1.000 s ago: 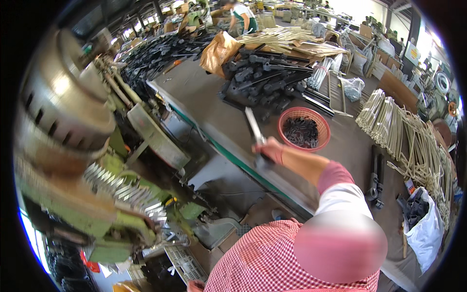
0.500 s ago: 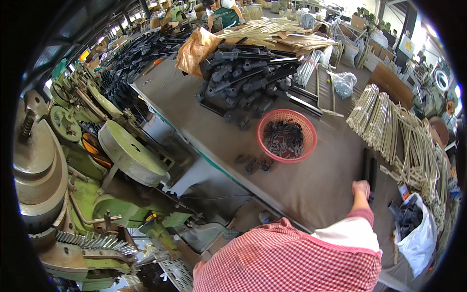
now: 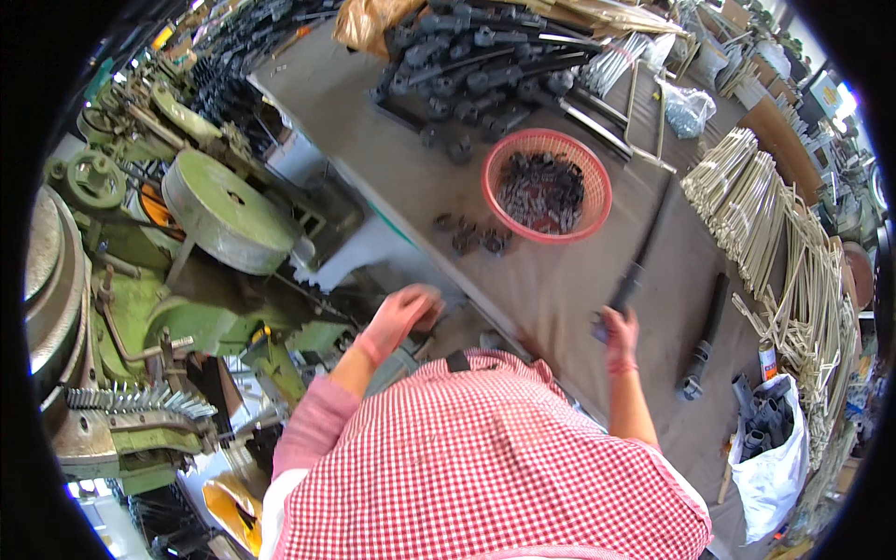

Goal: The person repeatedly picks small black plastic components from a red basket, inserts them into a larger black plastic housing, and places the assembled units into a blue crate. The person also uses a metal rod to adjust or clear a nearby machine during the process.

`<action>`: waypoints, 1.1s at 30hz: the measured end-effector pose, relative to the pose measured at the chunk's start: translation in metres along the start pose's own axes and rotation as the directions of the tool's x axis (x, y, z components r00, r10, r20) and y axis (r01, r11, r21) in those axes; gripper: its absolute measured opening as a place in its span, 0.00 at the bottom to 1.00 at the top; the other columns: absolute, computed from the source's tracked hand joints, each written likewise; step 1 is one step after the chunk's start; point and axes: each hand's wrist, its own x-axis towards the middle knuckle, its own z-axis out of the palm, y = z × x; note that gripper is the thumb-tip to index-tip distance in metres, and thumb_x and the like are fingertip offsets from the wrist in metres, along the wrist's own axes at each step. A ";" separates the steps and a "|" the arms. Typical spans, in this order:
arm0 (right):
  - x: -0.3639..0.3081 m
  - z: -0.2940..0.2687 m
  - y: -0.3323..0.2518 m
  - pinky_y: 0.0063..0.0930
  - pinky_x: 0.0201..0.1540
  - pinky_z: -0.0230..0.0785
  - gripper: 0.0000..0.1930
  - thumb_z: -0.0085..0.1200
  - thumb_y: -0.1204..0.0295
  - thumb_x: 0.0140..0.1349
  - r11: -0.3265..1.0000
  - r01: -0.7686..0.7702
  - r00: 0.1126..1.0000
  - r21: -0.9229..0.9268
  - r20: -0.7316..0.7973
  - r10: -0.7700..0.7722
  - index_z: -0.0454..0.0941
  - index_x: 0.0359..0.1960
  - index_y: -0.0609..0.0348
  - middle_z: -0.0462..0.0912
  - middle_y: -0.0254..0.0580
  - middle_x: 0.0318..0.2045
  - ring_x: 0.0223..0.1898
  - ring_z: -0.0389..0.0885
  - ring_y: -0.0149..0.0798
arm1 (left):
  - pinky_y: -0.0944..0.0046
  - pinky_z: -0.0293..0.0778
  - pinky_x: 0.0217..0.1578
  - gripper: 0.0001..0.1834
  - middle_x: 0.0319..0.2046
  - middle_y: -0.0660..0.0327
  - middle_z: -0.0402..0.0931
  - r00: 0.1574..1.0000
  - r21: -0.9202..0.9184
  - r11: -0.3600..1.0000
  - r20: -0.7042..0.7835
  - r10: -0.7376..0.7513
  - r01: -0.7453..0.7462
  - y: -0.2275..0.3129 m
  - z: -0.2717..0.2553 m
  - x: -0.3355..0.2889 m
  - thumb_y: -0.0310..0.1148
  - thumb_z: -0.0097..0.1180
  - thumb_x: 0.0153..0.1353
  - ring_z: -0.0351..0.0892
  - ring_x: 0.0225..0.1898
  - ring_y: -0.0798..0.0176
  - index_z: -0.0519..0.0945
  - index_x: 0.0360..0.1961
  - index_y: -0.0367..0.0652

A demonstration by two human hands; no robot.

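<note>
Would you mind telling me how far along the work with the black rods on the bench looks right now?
Done so far: a red basket already holds dark metal parts. In hand: the right hand grips the end of a long black rod lying on the bench, while the left hand reaches toward the green machine. Left: another black rod and a big heap of dark parts wait on the bench.

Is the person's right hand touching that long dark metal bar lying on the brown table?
Touching. The head view shows the right hand closed around the near end of the long dark metal bar.
</note>
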 end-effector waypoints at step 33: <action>-0.128 0.322 -0.044 0.19 0.31 0.67 0.15 0.54 0.69 0.70 0.901 0.155 -0.012 -0.404 0.912 0.411 0.75 0.51 0.70 0.76 0.32 0.31 0.30 0.72 0.23 | 0.53 0.79 0.43 0.25 0.28 0.59 0.76 0.851 -0.657 0.566 -0.496 0.172 -0.497 0.070 -0.029 -0.131 0.57 0.51 0.68 0.79 0.29 0.60 0.74 0.39 0.42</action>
